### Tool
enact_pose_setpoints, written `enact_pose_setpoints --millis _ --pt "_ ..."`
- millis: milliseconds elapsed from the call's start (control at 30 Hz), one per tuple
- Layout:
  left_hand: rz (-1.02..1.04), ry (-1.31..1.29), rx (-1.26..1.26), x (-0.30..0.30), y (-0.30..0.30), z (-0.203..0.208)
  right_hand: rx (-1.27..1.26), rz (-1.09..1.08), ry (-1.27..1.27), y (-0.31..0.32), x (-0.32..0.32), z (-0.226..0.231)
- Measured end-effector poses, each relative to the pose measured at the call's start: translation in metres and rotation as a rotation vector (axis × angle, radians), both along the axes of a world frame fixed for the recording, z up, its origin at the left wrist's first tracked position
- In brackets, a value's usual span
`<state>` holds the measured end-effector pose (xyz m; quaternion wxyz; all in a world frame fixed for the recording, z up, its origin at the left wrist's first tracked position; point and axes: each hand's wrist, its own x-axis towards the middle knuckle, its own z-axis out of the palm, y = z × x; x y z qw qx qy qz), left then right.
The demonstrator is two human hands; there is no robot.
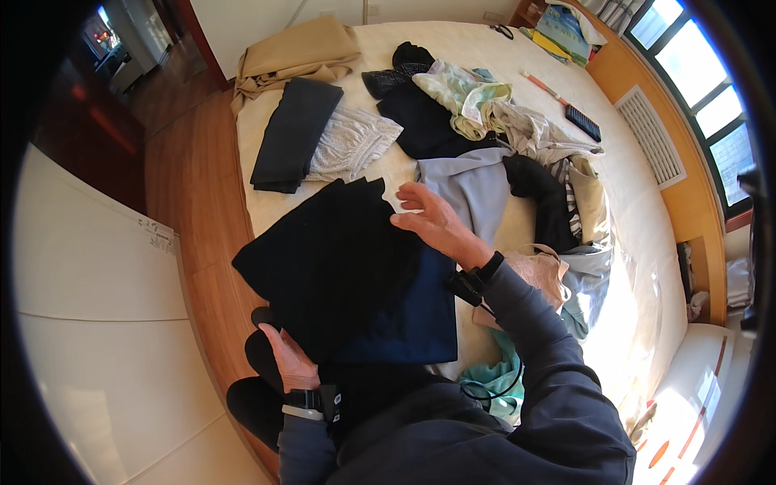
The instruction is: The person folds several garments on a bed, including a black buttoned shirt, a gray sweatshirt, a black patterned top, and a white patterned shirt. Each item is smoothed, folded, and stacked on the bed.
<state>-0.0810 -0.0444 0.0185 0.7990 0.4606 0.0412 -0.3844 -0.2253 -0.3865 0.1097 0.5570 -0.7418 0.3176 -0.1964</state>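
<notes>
Fingers of the left hand point(289, 362) are curled against the near, lower edge of the black garment point(327, 255); the thumb side is seen, but the fingertips are hidden under the cloth, so how tightly the edge is gripped cannot be told. The garment is spread as a rough diamond over the bed's point(453, 44) near corner, its long axis running from lower left, by the left hand, to upper right, toward the right hand point(432, 218). Part of it is draped past the bed edge, above the wooden floor point(206, 267). A navy cloth point(420, 311) is seen beneath its right side, touching it.

Fingers of the right hand are held open and nearly flat, spread, palm down, with nothing clasped; they are laid at the garment's upper right edge, the tips pointing left toward its top corner. The garment therefore lies left of and below these fingers, and above and right of the left fingers. Both hands are at the cloth, at opposite ends of the long axis; neither is clearly nearer.

Further off, a folded dark grey piece point(293, 133) and a pale patterned one point(349, 141) are seen above the garment, apart from it. To the right, a loose heap of clothes point(517, 153) is spread across the bed, just beside the right hand.
</notes>
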Motion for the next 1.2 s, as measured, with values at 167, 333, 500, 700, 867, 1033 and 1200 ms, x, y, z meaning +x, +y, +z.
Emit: enact_pose_setpoints --millis 167,333,500,700,867,1033,1200 --pt "0.073 0.184 0.022 -0.007 -0.009 0.021 -0.714 -0.173 0.776 -0.027 -0.081 -0.066" --pt "0.046 0.221 0.153 -0.005 -0.014 0.026 -0.501 -0.151 0.777 -0.044 -0.112 -0.1" --pt "0.014 0.187 0.23 -0.005 -0.014 0.029 -0.734 0.15 0.744 -0.09 -0.138 -0.11" --pt "0.023 0.169 0.308 -0.006 -0.012 0.027 -0.766 -0.15 0.538 -0.103 -0.132 -0.13" --pt "-0.015 0.16 0.153 -0.006 -0.009 0.024 -0.618 -0.266 0.633 -0.123 -0.126 -0.106" --pt "-0.007 0.199 0.163 -0.006 -0.009 0.025 -0.667 -0.229 0.797 -0.115 -0.106 -0.069" --pt "-0.014 0.175 0.074 -0.006 -0.012 0.029 -0.927 -0.229 0.527 -0.118 -0.015 -0.067"
